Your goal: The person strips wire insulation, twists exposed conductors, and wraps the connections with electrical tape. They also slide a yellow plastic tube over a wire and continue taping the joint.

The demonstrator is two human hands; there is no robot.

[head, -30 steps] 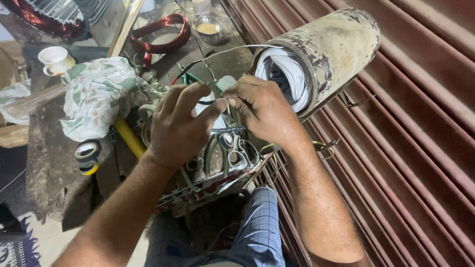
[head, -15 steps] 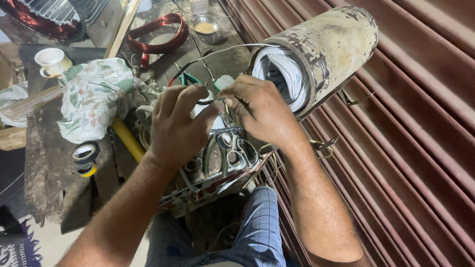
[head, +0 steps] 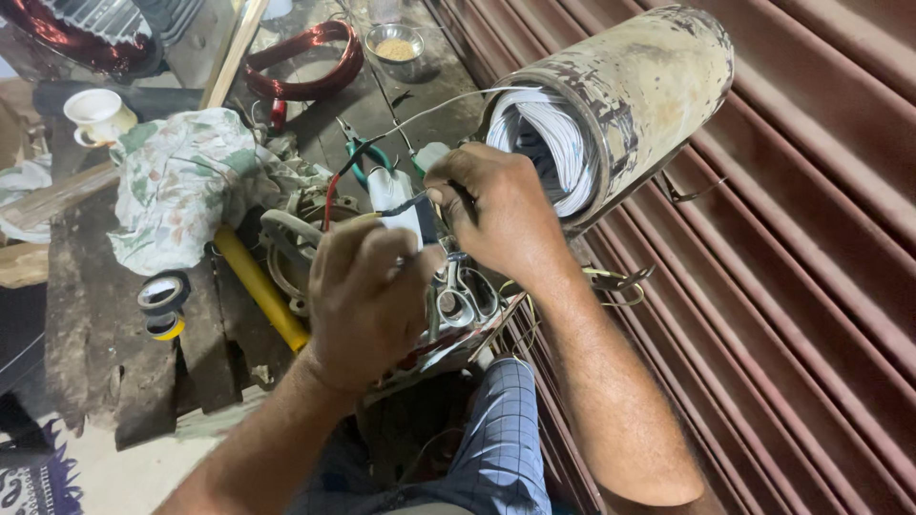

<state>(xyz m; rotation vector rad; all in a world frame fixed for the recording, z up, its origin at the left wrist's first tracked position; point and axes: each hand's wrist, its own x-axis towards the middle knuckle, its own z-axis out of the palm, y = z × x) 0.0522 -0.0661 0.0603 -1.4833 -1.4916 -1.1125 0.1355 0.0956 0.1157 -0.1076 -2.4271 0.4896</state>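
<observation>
right hand (head: 501, 215) pinched on a thin wire (head: 405, 202), left hand (head: 367, 296) closed on the same wire just below. close behind, a motor tube (head: 634, 91) packed with white windings (head: 549, 143). left of that, cloth (head: 176, 181), yellow handle (head: 258, 286), tape rolls (head: 162, 303).

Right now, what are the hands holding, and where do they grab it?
Both hands pinch thin wires. The right hand grips a dark wire near its end with its fingers; the left hand holds wires just below.
</observation>
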